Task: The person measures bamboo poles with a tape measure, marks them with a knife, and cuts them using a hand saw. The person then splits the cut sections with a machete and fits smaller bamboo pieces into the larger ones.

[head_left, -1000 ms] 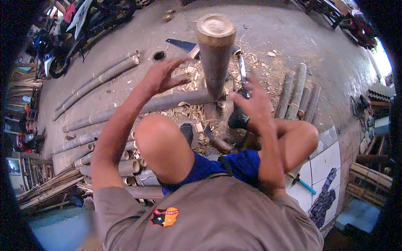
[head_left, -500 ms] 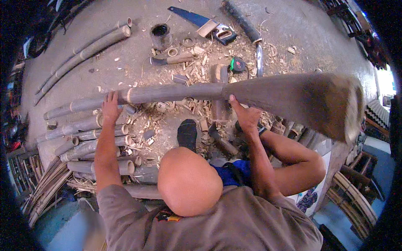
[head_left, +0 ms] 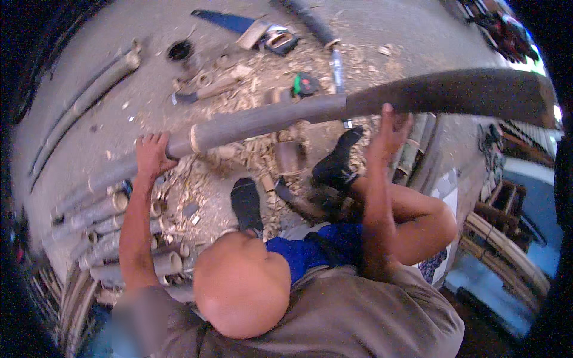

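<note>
A long bamboo pipe [head_left: 250, 124] with a wide, dark, flared section [head_left: 465, 92] spans the view, its left end lower than its right. My left hand [head_left: 156, 154] wraps over the pipe just left of a pale ring, with the fingers on the far side. At the near edge of the flared section, my right hand [head_left: 391, 134] holds it from below, thumb up against it; motion blurs this hand and some fingers are hidden. Beyond the pipe lie a green and black tape measure [head_left: 305, 85], a blue-bladed handsaw [head_left: 239, 28] and a wooden-handled cutting tool [head_left: 206, 90].
Wood chips [head_left: 250, 89] litter the floor. Cut bamboo lengths [head_left: 104, 218] are piled at the left, and two curved bamboo poles [head_left: 89, 107] lie farther off. A dark pot [head_left: 181, 52] stands near the saw. A wooden block [head_left: 289, 156] lies between my feet.
The pipe's flared end has swung farther away and turned, so its wide opening no longer faces into view. My right hand has moved right and away; my left hand still grips the pipe.
</note>
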### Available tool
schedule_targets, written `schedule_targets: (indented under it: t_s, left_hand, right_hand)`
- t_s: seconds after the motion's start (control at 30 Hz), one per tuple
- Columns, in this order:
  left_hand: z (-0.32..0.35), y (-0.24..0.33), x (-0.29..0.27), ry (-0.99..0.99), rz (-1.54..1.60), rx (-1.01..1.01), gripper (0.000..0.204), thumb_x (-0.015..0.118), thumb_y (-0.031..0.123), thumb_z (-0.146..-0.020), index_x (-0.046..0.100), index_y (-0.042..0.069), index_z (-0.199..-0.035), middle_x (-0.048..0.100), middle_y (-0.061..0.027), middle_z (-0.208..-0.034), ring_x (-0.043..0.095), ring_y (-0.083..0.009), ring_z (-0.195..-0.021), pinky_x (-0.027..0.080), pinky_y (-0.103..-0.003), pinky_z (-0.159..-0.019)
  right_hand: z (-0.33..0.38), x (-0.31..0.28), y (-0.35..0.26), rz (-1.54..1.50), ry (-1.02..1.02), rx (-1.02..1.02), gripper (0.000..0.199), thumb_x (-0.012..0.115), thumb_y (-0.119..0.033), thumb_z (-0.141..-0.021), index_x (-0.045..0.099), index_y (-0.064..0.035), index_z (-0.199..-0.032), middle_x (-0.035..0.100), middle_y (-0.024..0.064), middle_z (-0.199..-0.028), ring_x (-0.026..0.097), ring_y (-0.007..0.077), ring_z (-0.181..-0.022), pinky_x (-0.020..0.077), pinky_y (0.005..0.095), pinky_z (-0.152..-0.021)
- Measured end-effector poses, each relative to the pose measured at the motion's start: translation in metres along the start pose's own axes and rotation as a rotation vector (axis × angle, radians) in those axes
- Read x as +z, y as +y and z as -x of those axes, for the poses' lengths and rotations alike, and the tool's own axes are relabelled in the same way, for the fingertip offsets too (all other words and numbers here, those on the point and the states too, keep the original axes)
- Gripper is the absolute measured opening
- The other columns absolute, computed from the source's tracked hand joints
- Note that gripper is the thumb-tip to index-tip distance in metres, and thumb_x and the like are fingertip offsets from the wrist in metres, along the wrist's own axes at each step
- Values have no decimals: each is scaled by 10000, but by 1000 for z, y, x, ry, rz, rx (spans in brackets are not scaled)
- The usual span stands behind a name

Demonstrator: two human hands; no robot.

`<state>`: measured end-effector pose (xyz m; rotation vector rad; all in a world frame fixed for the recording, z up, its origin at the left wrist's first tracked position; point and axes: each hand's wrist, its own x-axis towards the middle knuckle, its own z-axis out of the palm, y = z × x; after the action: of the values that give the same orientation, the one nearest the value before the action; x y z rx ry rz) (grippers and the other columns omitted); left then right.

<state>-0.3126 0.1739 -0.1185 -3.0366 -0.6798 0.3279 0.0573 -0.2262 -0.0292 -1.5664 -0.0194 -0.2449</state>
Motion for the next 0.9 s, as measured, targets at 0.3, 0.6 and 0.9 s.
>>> schedule_targets:
  t_s: [0.3,0.6,0.9]
  left_hand:
    - [-88,167,-58,135,207,219,803,876,480,-554,607,129,-1224,645,-97,-1156,589,-298,-1132,374,-529,-1029]
    - [-71,126,-46,47,324,150,1015,879,476,-616,444,185,-1486,591,-124,-1335,536,-326,-1276,286,-603,-1136]
    - [33,-49,46,35,91,-223,907,854,278,-602,478,133,-1414,538,-122,-1378,498,-355,-1290,347,-609,-1115]
  right_hand:
    - [158,69,73,-316,-442,1125,781,740,-605,-832,451,-147,-1394,604,111,-1227,576,333,-1159,425,526,-1000]
    - [77,99,98,-440,-152,967,849,778,-515,-821,397,-65,-1431,522,134,-1401,545,318,-1264,442,598,-1032]
    - [-48,75,117,-282,-172,982,865,721,-559,-839,363,-81,-1463,465,165,-1438,448,353,-1348,361,669,-1077]
